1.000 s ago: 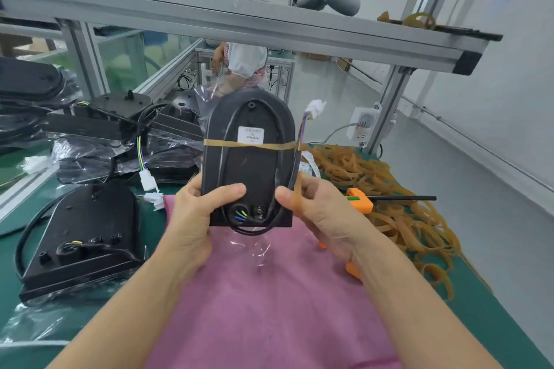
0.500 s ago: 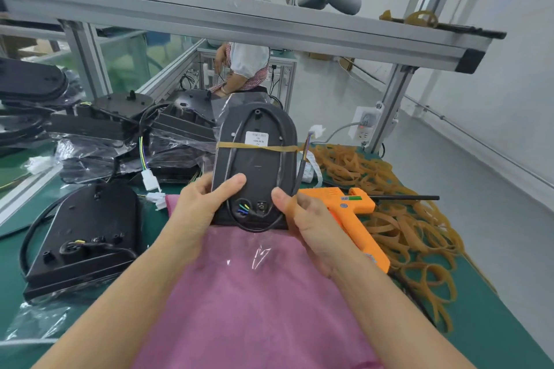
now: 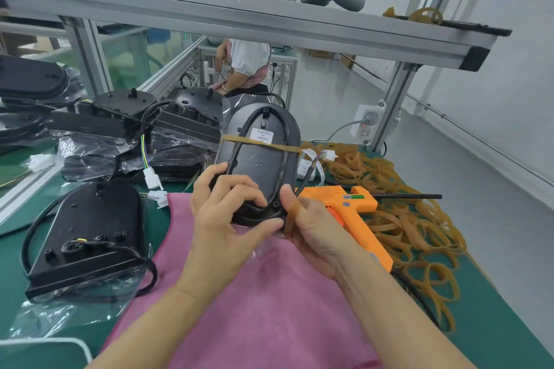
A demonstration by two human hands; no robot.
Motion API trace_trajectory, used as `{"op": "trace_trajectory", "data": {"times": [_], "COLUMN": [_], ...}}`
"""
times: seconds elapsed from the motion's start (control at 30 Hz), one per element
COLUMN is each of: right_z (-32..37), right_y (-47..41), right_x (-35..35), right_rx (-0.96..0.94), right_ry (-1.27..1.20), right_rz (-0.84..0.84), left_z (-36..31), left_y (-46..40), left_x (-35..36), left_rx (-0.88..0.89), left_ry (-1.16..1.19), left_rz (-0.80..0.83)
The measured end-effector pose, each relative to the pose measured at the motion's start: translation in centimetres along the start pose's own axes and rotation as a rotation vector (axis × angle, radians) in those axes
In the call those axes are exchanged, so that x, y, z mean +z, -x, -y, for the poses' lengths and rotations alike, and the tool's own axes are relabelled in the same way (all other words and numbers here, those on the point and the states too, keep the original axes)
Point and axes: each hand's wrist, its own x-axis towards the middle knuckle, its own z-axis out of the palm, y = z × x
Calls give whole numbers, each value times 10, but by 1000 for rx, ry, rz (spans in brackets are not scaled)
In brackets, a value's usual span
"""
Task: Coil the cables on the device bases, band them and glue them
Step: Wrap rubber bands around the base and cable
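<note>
I hold a black oval device base [image 3: 262,159] tilted over the pink cloth [image 3: 269,302]. Its black cable [image 3: 239,153] is coiled on the underside, and one tan rubber band [image 3: 278,145] crosses the upper part. My left hand [image 3: 223,220] grips the lower left edge, fingers curled over the cable loop. My right hand [image 3: 311,228] grips the lower right edge, with a second tan band looped over its thumb and fingers. The cable's white plug [image 3: 328,155] sticks out to the right. An orange glue gun [image 3: 350,213] lies just behind my right hand.
Another black base [image 3: 90,231] with a loose cable lies at left on plastic wrap. More wrapped bases [image 3: 129,129] are piled behind. A heap of tan rubber bands [image 3: 398,213] covers the right of the green bench. An aluminium frame rail [image 3: 239,13] runs overhead. A person works beyond it.
The base has dropped lower and tilted away from me toward the cloth. My left fingers have curled over the cable loop at its lower end. The white plug has swung down to the right.
</note>
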Motion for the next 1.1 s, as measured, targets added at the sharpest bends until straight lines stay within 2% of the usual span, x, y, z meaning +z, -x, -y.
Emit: {"op": "trace_trajectory", "data": {"times": [0.13, 0.3, 0.43, 0.6, 0.7, 0.77, 0.83, 0.93, 1.1], "right_z": [2, 0, -3, -7, -11, -12, -14, -15, -15], "right_y": [2, 3, 0, -2, -9, -12, -15, -11, -7], "right_x": [-2, 1, -3, -3, -10, -14, -15, -10, -3], "right_rx": [-11, -19, -44, -36, -74, -117, -140, -151, -196], "right_ry": [32, 91, 134, 89, 126, 142, 154, 203, 297], "right_rz": [-3, 40, 48, 10, -33, -38, -58, -78, -88], "left_z": [7, 0, -5, -7, -9, -12, -16, -28, -43], "left_y": [2, 6, 5, 5, 3, -3, -11, -19, -39], "left_x": [0, 8, 13, 11, 7, -1, -8, -9, 5], "left_rx": [7, -75, -120, -92, -156, -212, -220, -194, -169], "left_ry": [67, 47, -30, -3, -19, 49, 106, 7, -217], "left_rz": [64, -135, -220, -180, -97, -43, -65, -106, -16]}}
